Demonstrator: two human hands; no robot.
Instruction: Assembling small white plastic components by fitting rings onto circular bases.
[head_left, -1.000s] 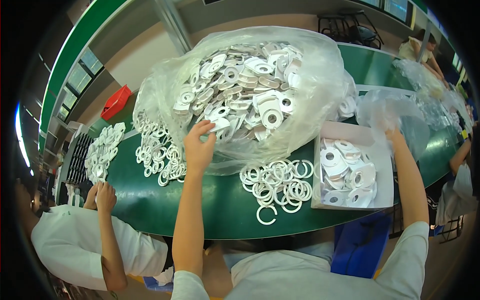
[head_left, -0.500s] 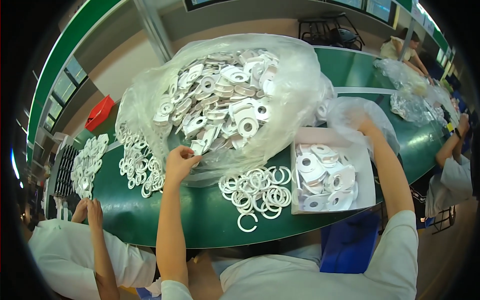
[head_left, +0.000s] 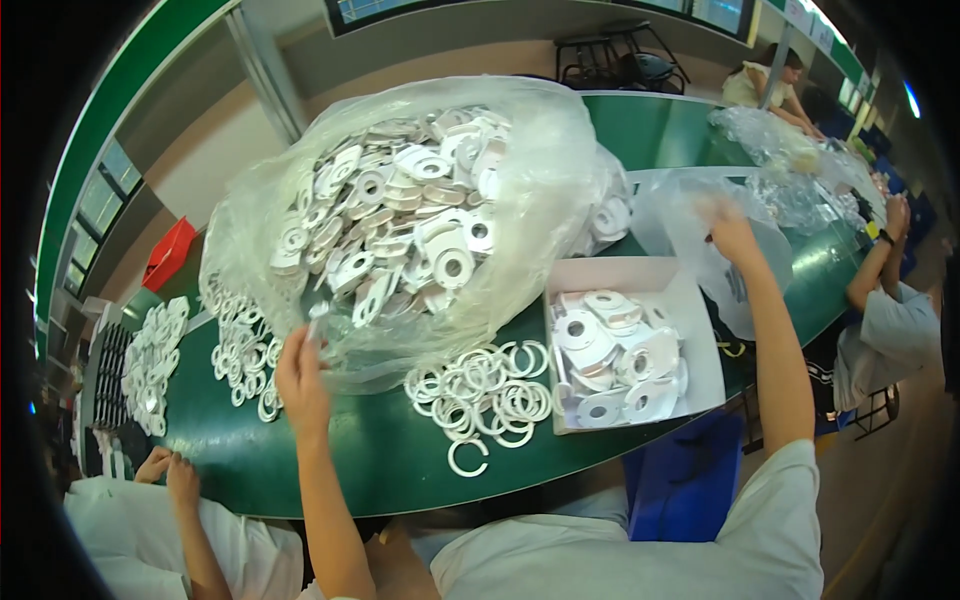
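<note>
Probably light, stiff, kinda slick, so nip by an edge: looks like pinching a blurry white piece [head_left: 318, 318] with the left hand [head_left: 302, 385], by the big clear bag [head_left: 555, 185]. Can't make out its full shape, or tell pinching from spread with the blurry right hand [head_left: 734, 234] at the smaller bag [head_left: 664, 212].

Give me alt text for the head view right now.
The left hand seems to hold a blurred white piece by the near edge of a big clear bag of white parts; the right hand is at a smaller clear bag. Between the forearms, white rings and an open white box of parts sit on a green table.
</note>
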